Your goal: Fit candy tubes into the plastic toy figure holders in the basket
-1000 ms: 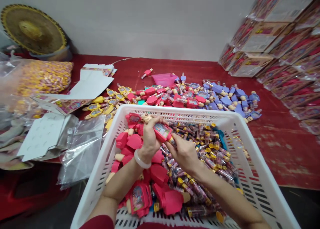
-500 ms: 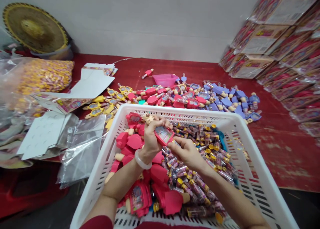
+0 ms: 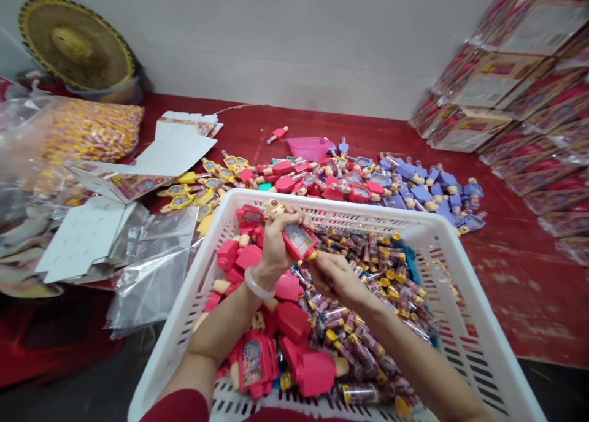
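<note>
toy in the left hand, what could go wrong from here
The toy could slip from the left hand and mix with the red toys in the basket. Its yellow end, by the right hand, might come loose and drop among the tubes.

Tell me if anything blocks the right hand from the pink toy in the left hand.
Nothing visible does. The right hand has its fingertips right at the yellow end of the pink toy, which the left hand grips. The loose tubes lie beneath, in the white basket.
</note>
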The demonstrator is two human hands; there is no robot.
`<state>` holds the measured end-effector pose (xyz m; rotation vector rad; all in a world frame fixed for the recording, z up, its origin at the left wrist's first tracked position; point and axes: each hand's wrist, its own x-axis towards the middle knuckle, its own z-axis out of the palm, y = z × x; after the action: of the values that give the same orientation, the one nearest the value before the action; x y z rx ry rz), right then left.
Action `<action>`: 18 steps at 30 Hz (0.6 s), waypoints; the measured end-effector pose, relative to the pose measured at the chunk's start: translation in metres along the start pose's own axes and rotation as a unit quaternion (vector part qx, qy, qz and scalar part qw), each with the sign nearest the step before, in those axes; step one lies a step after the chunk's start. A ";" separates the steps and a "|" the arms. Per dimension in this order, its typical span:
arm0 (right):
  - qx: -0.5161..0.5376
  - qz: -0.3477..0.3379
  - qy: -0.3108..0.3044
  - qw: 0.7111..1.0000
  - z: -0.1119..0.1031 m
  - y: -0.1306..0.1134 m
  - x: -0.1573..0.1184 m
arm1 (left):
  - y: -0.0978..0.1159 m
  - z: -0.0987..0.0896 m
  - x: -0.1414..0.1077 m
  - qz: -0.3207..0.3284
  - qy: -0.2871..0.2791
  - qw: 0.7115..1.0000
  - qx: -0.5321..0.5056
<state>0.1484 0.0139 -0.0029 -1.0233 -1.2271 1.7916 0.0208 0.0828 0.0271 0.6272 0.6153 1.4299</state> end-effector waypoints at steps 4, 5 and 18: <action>0.040 -0.027 0.062 0.997 -0.036 -0.029 0.037 | 0.016 -0.021 0.021 0.076 -0.016 0.925 0.372; 0.026 -0.052 0.092 0.994 -0.046 -0.041 0.046 | 0.024 -0.028 0.026 0.090 -0.020 0.862 0.498; -0.587 -0.001 0.169 0.791 -0.058 0.029 0.079 | 0.045 -0.090 0.060 -0.034 0.017 0.562 0.826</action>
<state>0.1633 0.0969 -0.0603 -1.8685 -2.1005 0.5893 -0.0717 0.1466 -0.0040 1.9622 1.9910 0.3221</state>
